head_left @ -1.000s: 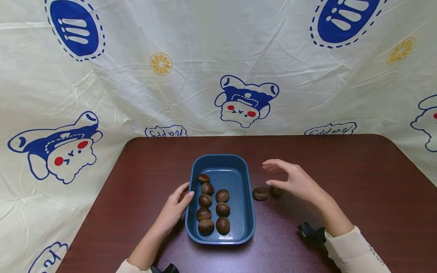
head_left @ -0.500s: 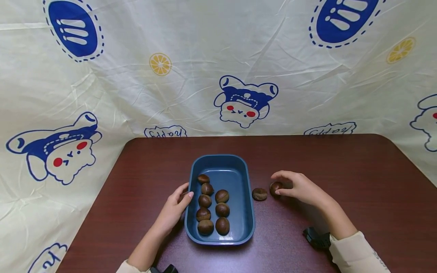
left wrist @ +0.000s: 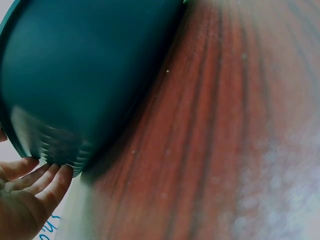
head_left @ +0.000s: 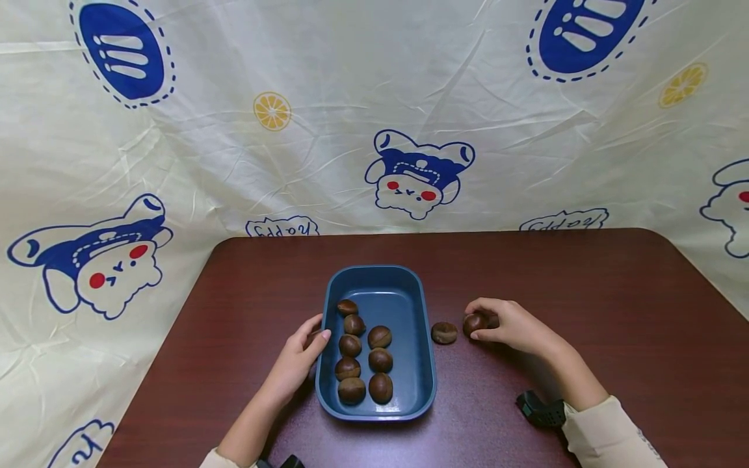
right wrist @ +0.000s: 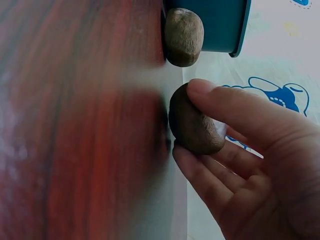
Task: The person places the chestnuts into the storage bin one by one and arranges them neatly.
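In the head view a blue rectangular tray [head_left: 411,374] holds several brown chestnuts [head_left: 380,360] in two columns on its left side. My left hand [head_left: 295,361] holds the tray's left wall, thumb at the rim; the left wrist view has its fingers [left wrist: 54,182] against the outer side. Right of the tray, my right hand [head_left: 515,327] pinches a chestnut [right wrist: 192,122] between thumb and fingertips, close to the tabletop. Another chestnut [head_left: 444,333] lies between that hand and the tray's right wall, apart from the held one.
The dark red-brown table [head_left: 281,273] has rounded far corners. A pale printed cloth [head_left: 328,162] hangs behind it. A black wrist device [head_left: 538,411] sits at the right sleeve.
My right hand has moved down and slightly right, closing its thumb and fingers on the farther chestnut. The left hand and tray stay in place.
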`<state>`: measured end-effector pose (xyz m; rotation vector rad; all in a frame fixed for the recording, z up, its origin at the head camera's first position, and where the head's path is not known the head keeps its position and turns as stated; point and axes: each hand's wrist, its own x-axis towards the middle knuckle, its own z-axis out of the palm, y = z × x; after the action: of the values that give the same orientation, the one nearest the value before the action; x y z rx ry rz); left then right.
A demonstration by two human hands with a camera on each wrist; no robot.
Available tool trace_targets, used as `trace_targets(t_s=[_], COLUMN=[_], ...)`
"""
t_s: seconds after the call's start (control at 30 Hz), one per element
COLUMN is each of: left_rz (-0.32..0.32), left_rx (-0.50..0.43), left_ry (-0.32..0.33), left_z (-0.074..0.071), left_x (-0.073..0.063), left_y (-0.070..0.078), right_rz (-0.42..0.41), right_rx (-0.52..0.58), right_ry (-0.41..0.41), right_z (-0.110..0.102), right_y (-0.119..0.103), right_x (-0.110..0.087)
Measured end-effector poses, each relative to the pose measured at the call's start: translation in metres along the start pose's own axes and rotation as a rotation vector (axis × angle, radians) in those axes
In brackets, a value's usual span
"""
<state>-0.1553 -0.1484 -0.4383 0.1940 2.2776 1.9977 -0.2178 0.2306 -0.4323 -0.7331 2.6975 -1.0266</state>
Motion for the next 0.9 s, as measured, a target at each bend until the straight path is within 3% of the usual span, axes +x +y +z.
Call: trace_targets(t_s=[0.53, 0.9], left_rz=[-0.013, -0.013], left_rx=[0.026, 0.028], left_ry=[-0.001, 0.003], left_z=[-0.003, -0.002], left_x=[-0.001, 0.002], left_y=[-0.001, -0.002], right_rz=[-0.069, -0.129], right_rx=[0.012, 0.027], right_ry=[0.082, 0.121], right_z=[-0.006, -0.015], right_y=[-0.015, -0.042], right_x=[0.006, 0.022])
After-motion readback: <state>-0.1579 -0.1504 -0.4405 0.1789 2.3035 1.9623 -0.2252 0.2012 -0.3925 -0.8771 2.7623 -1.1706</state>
